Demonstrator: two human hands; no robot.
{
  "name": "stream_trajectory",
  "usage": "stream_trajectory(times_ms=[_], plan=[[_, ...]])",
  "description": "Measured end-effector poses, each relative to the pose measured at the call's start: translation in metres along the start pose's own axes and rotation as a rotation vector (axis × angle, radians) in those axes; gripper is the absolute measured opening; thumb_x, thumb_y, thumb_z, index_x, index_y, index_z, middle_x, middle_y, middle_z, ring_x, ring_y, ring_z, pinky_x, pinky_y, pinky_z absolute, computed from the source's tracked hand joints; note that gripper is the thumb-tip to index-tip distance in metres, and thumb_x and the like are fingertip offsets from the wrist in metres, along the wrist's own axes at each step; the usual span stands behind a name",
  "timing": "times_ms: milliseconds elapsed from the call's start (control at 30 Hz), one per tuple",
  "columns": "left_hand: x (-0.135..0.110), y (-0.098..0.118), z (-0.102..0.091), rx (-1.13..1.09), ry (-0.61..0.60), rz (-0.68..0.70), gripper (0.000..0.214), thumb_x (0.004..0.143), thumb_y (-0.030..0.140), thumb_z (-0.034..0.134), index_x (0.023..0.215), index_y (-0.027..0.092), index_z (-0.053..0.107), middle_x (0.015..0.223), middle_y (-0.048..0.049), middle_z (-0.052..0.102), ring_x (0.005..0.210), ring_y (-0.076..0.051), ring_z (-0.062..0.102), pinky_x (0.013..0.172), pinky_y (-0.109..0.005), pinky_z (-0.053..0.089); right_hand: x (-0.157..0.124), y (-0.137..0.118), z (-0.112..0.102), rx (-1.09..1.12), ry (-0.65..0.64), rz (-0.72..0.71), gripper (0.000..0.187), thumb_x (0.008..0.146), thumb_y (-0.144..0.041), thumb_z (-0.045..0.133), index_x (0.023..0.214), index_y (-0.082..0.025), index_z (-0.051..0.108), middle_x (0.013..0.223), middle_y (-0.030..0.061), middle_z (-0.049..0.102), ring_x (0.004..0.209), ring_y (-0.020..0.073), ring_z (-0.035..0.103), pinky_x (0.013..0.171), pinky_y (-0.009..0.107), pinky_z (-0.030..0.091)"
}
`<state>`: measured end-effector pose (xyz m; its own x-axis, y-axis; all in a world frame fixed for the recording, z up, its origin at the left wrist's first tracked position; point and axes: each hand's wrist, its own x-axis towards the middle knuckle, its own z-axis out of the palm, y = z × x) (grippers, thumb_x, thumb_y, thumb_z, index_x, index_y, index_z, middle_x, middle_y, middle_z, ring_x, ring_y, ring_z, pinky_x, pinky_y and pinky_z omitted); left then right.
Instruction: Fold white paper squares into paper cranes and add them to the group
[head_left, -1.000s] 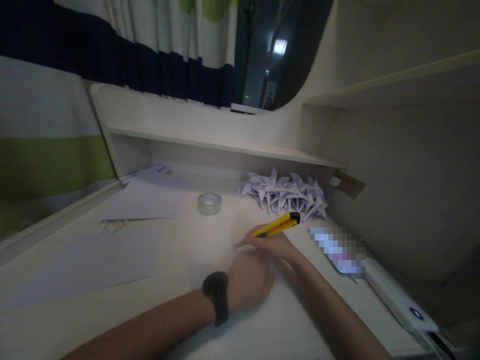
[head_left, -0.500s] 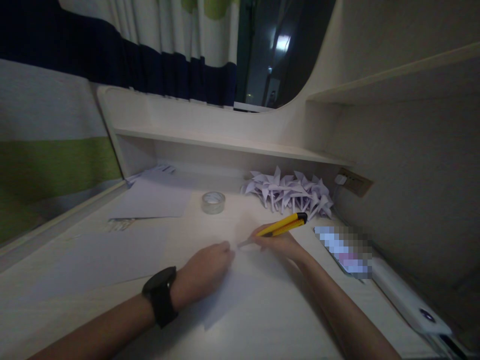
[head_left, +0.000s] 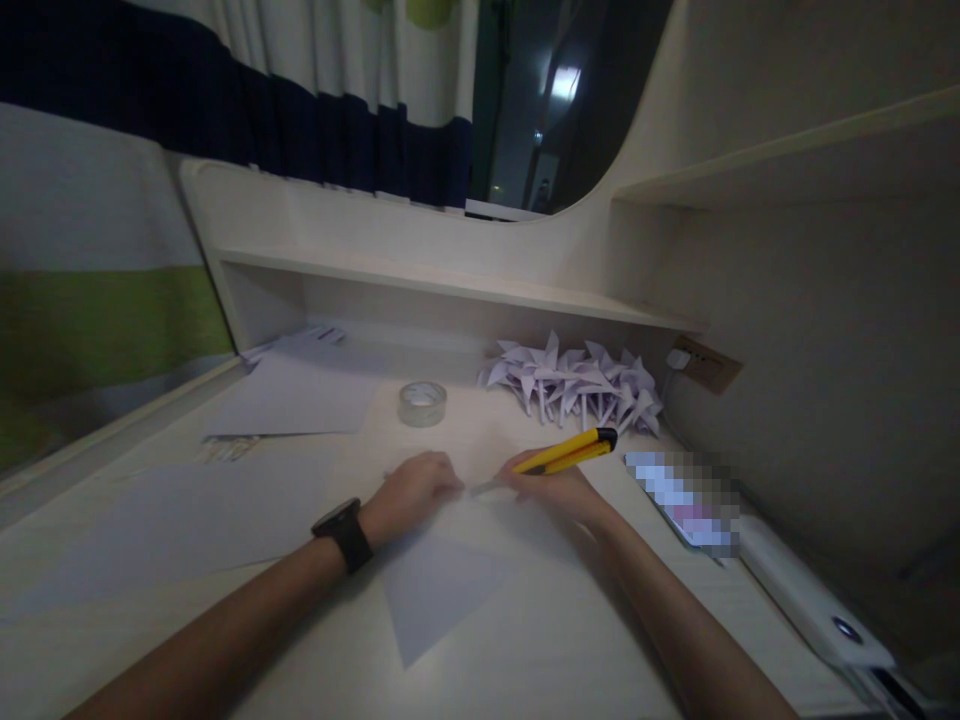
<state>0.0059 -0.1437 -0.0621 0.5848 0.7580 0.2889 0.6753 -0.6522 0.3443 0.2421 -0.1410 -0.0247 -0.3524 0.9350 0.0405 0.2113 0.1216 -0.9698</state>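
My right hand [head_left: 553,488] is closed round a yellow utility knife [head_left: 566,452] with a black end. The knife's thin blade points left, its tip close to the fingertips of my left hand [head_left: 416,492]. That hand wears a black watch and rests at the upper edge of a white paper square [head_left: 442,590] lying flat on the desk. Its fingers are curled together; what they pinch, if anything, is hidden from me. The part of the paper under the hand is covered too.
A roll of clear tape [head_left: 422,405] stands behind my hands. Several white paper pinwheels [head_left: 574,380] are piled at the back right. Paper sheets [head_left: 296,390] lie on the left. A phone [head_left: 679,500] and a long white device [head_left: 810,590] line the right side.
My left hand has shifted slightly left and up, uncovering more of the paper square. My right hand with the knife has stayed almost in place.
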Motion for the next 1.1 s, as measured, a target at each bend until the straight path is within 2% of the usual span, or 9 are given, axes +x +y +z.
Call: stream_trajectory(times_ms=[233, 433, 1100], plan=[[-0.006, -0.002, 0.001, 0.044, 0.033, 0.079, 0.024, 0.093, 0.02, 0.049, 0.082, 0.02, 0.071, 0.083, -0.0037, 0.062, 0.081, -0.017, 0.055, 0.071, -0.027, 0.037, 0.002, 0.009, 0.0, 0.01, 0.032, -0.002, 0.026, 0.063, -0.036, 0.078, 0.077, -0.016, 0.07, 0.072, 0.0026, 0.067, 0.06, 0.0133, 0.059, 0.057, 0.027, 0.053], [-0.008, -0.001, 0.002, 0.109, 0.059, 0.08, 0.021, 0.092, 0.023, 0.051, 0.085, 0.021, 0.071, 0.083, -0.0037, 0.063, 0.08, -0.017, 0.054, 0.07, -0.028, 0.037, 0.002, 0.012, -0.002, -0.005, 0.036, -0.016, 0.027, 0.064, -0.038, 0.078, 0.077, -0.016, 0.071, 0.073, 0.0036, 0.068, 0.059, 0.0139, 0.06, 0.057, 0.028, 0.053], [-0.008, -0.005, 0.005, 0.083, 0.049, 0.058, 0.024, 0.092, 0.023, 0.048, 0.086, 0.021, 0.072, 0.084, -0.0043, 0.064, 0.081, -0.017, 0.056, 0.071, -0.028, 0.039, 0.0, 0.01, -0.001, 0.007, 0.044, -0.016, 0.027, 0.063, -0.039, 0.078, 0.076, -0.016, 0.071, 0.07, 0.0027, 0.067, 0.058, 0.013, 0.059, 0.057, 0.027, 0.053]])
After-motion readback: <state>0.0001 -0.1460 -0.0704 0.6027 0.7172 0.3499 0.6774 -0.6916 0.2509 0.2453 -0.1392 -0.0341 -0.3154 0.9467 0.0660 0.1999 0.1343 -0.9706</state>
